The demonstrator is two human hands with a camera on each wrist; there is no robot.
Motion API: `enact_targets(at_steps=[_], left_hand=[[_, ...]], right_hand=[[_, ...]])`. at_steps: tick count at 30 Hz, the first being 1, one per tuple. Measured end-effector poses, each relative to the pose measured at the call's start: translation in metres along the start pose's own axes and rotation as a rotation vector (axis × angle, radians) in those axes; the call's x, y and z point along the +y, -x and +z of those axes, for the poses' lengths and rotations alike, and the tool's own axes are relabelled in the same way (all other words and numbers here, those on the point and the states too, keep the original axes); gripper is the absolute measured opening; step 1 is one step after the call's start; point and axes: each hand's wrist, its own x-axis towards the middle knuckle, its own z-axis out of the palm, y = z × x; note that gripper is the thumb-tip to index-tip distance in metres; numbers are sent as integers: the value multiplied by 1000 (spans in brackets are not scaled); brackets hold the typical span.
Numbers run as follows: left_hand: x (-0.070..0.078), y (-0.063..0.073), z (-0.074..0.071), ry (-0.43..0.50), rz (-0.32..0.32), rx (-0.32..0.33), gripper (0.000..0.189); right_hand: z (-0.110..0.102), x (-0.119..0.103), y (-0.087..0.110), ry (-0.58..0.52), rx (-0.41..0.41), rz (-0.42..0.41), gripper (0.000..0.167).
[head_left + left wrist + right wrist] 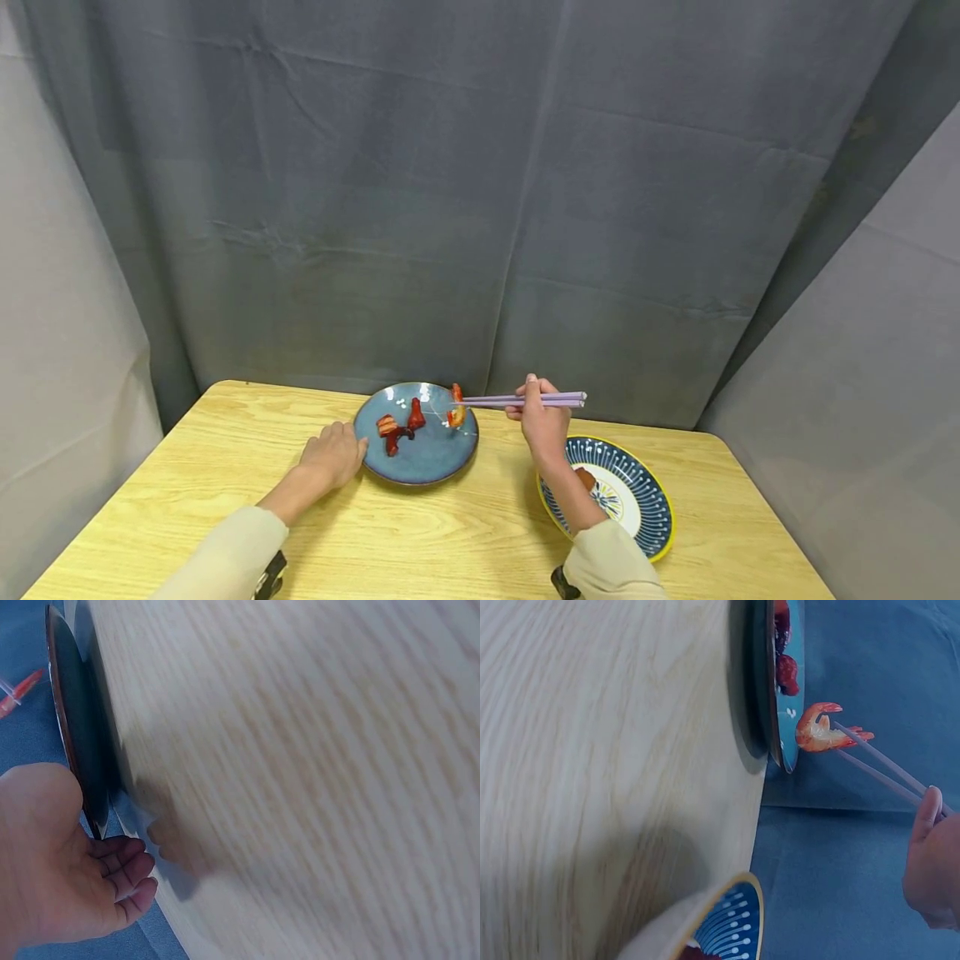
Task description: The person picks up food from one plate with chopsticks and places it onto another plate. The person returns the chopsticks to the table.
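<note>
My right hand (543, 421) grips a pair of pale purple chopsticks (525, 401). Their tips pinch an orange-red shrimp (817, 733), held over the right part of a blue-grey plate (427, 467). At that plate's left edge is my left hand (336, 454); in the left wrist view its thumb lies at the rim and its curled fingers are on the other side of the edge. Several glossy red-brown food pieces (417, 414) lie on the plate, one of them a striped piece of meat (386, 426).
Under my right forearm stands a yellow-rimmed plate (654, 500) with a blue and white pattern, partly hidden. A brown food piece (586, 478) lies in it. A grey curtain (390, 208) hangs behind the wooden table (420, 542), with pale cloth at both sides.
</note>
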Motion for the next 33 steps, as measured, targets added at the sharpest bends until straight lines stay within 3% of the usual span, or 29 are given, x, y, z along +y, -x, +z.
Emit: enact_targets(at_steps=[8,23,33], left_hand=[[1,2,-2,4,-10,-12,40],[-1,-2,0,0,-11,-6,42],[-1,-5,0,-3,-7,-13,43]], right_hand=[[-15,-10,-3,-18,12,0,43],[-60,-17,-14,45,32,-26,46],[-84,-23,-16,13,53,-3,45]])
